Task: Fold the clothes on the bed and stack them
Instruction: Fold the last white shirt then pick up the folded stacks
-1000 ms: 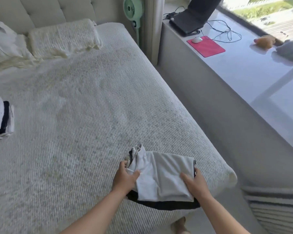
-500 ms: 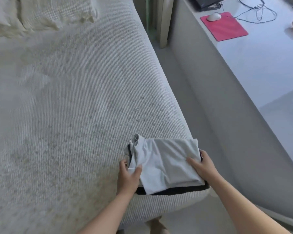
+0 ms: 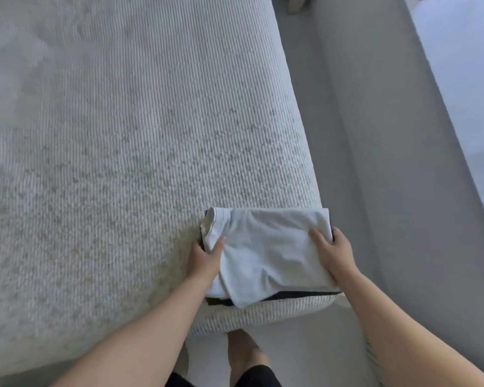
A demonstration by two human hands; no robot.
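While both hands grip the folded stack, the thing to get right is keeping its layers together. The left hand (image 3: 206, 259) holds the stack's left end, thumb lying on top of the white folded garment (image 3: 268, 255) and the other fingers tucked out of sight beneath; the right hand (image 3: 334, 254) clamps the right end the same way, thumb on top, fingers curled round the edge. Under the white piece a dark garment (image 3: 305, 294) shows as a thin band along the near side, so this is at least two pieces held as one.

To lift it well, I judge the fingers should reach fully under the lowest layer and both hands should rise level, since the loose collar end at the far left could flop open if that side tips.

That stack sits at the near right corner of the bed (image 3: 123, 163), its near edge just beside the rounded mattress rim and its right end almost at the side drop. Beyond that edge is a strip of floor (image 3: 333, 107) and then a low grey ledge wall (image 3: 403, 163). Open bedspread stretches away to the left and ahead, which looks the safer way to carry or slide. A bare foot (image 3: 243, 353) stands on the floor just below the corner.
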